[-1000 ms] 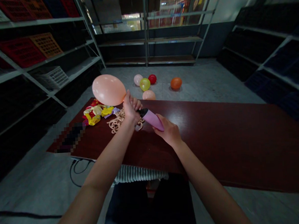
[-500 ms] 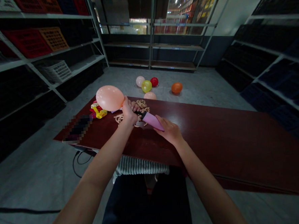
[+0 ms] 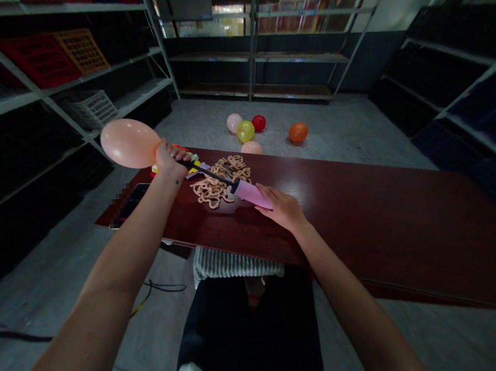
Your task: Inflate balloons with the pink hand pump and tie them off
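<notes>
A peach balloon [image 3: 130,142], swollen with air, sticks out to the left of my left hand [image 3: 170,158]. That hand is closed around its neck and the black end of a hand pump. From there the pump's black rod [image 3: 211,174] runs down to the pink barrel of the balloon pump [image 3: 252,195]. My right hand [image 3: 283,208] is wrapped over the barrel's lower end. Beneath the rod, a heap of beige, curled uninflated long balloons [image 3: 220,181] lies on the table. Beyond my left hand are colourful limp balloons [image 3: 194,165], partly hidden.
Several inflated balloons rest on the floor past the dark red table [image 3: 359,212], among them a yellow one [image 3: 245,131] and an orange one [image 3: 298,132]. A phone-like dark device [image 3: 133,202] lies at the table's left. Shelves [image 3: 299,56] stand around; cables cross the floor.
My left hand has moved left and away from my right, carrying the balloon. A long stretch of the pump's rod now shows between the hands. The view has tilted slightly downward.
</notes>
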The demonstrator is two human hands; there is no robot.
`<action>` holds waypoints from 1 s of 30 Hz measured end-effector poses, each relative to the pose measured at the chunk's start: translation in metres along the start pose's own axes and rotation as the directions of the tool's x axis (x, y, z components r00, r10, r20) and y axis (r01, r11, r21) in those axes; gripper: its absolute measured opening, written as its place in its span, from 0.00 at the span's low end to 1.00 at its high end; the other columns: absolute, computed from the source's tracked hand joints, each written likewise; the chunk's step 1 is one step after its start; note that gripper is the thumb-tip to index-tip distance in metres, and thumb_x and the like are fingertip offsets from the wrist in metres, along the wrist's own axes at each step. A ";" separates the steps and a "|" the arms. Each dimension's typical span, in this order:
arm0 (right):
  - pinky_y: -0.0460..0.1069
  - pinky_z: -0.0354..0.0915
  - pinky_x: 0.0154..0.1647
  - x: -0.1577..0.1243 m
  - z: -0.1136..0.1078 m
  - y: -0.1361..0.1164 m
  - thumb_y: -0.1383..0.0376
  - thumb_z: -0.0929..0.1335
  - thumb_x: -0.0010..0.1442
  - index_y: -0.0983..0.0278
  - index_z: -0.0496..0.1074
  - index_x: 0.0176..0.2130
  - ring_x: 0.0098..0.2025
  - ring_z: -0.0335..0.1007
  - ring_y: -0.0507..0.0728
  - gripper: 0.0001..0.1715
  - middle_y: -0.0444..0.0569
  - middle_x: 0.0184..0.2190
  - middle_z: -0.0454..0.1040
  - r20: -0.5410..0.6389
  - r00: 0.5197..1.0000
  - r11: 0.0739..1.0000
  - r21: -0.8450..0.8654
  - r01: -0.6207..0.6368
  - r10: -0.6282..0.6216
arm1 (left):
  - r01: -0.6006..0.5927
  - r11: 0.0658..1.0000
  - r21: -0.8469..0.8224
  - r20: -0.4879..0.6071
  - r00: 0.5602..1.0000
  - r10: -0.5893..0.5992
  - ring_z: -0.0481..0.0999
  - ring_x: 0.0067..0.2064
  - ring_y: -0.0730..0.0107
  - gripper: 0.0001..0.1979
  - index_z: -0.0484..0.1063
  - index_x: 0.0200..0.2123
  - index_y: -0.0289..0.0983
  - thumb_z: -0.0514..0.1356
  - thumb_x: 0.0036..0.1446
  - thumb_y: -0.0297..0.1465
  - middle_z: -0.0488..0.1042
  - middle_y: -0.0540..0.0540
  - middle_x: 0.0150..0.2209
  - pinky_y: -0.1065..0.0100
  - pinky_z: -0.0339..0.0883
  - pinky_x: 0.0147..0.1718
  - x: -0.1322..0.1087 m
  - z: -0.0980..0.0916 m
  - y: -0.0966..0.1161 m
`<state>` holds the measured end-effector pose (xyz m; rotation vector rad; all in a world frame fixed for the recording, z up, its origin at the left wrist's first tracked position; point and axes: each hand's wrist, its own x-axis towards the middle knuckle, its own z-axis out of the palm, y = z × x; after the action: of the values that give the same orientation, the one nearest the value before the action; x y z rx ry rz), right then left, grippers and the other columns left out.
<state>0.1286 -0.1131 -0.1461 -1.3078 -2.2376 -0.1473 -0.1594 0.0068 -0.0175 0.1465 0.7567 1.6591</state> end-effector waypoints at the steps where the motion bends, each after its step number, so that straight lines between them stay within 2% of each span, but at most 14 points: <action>1: 0.56 0.75 0.50 0.001 0.000 0.000 0.57 0.68 0.67 0.59 0.62 0.67 0.51 0.78 0.61 0.32 0.53 0.58 0.75 -0.005 1.000 1.000 0.021 -0.004 0.004 | -0.015 1.000 0.012 0.006 1.000 0.015 0.46 0.12 0.79 0.27 0.43 0.22 0.39 0.50 0.73 0.38 0.45 0.57 0.12 0.73 0.44 0.13 0.000 0.004 0.003; 4: 0.56 0.75 0.50 0.003 0.000 0.002 0.57 0.69 0.65 0.60 0.62 0.66 0.53 0.77 0.62 0.34 0.53 0.58 0.75 -0.044 0.997 0.996 0.078 -0.054 0.057 | -0.076 0.996 0.055 0.069 0.995 0.072 0.47 0.12 0.79 0.28 0.45 0.21 0.39 0.53 0.72 0.42 0.46 0.57 0.12 0.72 0.46 0.13 -0.002 0.020 0.000; 9: 0.56 0.74 0.48 0.003 0.000 0.009 0.56 0.70 0.63 0.60 0.63 0.65 0.50 0.78 0.62 0.34 0.54 0.55 0.77 -0.105 0.968 0.971 0.096 -0.220 0.230 | -0.168 0.983 0.076 0.187 0.971 0.151 0.47 0.13 0.78 0.29 0.47 0.21 0.39 0.52 0.71 0.46 0.47 0.56 0.13 0.72 0.46 0.13 -0.011 0.052 -0.030; 12: 0.56 0.74 0.47 0.003 0.001 0.014 0.56 0.70 0.63 0.60 0.64 0.64 0.49 0.78 0.62 0.34 0.53 0.55 0.77 -0.100 0.957 0.960 0.098 -0.262 0.271 | -0.150 0.985 0.082 0.227 0.966 0.128 0.45 0.13 0.79 0.28 0.46 0.22 0.39 0.52 0.72 0.45 0.45 0.56 0.14 0.71 0.44 0.13 -0.016 0.067 -0.055; 15: 0.56 0.74 0.46 0.003 0.002 0.017 0.57 0.71 0.62 0.59 0.62 0.66 0.50 0.77 0.63 0.36 0.53 0.55 0.76 -0.106 0.947 0.951 0.110 -0.290 0.302 | -0.086 0.991 0.106 0.254 0.966 0.057 0.44 0.14 0.79 0.28 0.47 0.22 0.38 0.53 0.71 0.45 0.44 0.56 0.14 0.71 0.43 0.13 -0.023 0.071 -0.088; 19: 0.55 0.73 0.46 0.004 0.000 0.018 0.57 0.71 0.61 0.58 0.65 0.64 0.49 0.77 0.62 0.34 0.51 0.53 0.78 -0.127 0.934 0.938 0.139 -0.318 0.335 | -0.072 0.994 0.085 0.286 0.957 0.045 0.44 0.14 0.80 0.28 0.47 0.21 0.39 0.54 0.71 0.40 0.43 0.56 0.15 0.71 0.41 0.14 -0.040 0.057 -0.133; 22: 0.54 0.72 0.44 0.004 -0.003 0.017 0.57 0.71 0.59 0.58 0.69 0.60 0.46 0.78 0.61 0.30 0.50 0.50 0.79 -0.116 0.934 0.940 0.089 -0.330 0.339 | -0.089 0.996 0.028 0.237 0.968 0.080 0.45 0.14 0.79 0.27 0.48 0.20 0.39 0.56 0.70 0.39 0.45 0.57 0.14 0.71 0.44 0.14 -0.049 0.038 -0.151; 26: 0.52 0.71 0.42 0.003 -0.005 0.014 0.57 0.72 0.59 0.58 0.71 0.59 0.45 0.78 0.61 0.30 0.50 0.50 0.80 -0.064 0.965 0.967 0.009 -0.255 0.255 | -0.060 0.998 0.017 0.114 0.992 0.058 0.46 0.13 0.81 0.27 0.47 0.21 0.38 0.55 0.71 0.38 0.46 0.57 0.14 0.73 0.45 0.14 -0.048 0.016 -0.144; 30: 0.52 0.70 0.44 0.002 -0.001 0.011 0.55 0.70 0.63 0.60 0.69 0.62 0.47 0.78 0.61 0.30 0.51 0.53 0.79 -0.030 0.987 0.986 -0.030 -0.161 0.161 | -0.025 1.000 -0.019 0.049 0.998 0.026 0.47 0.13 0.80 0.26 0.47 0.21 0.38 0.53 0.72 0.36 0.46 0.57 0.14 0.72 0.44 0.15 -0.043 0.001 -0.129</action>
<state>0.1376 -0.1060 -0.1456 -1.4884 -2.1039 -0.1422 -0.0403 -0.0266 -0.0742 0.1842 0.7055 1.6805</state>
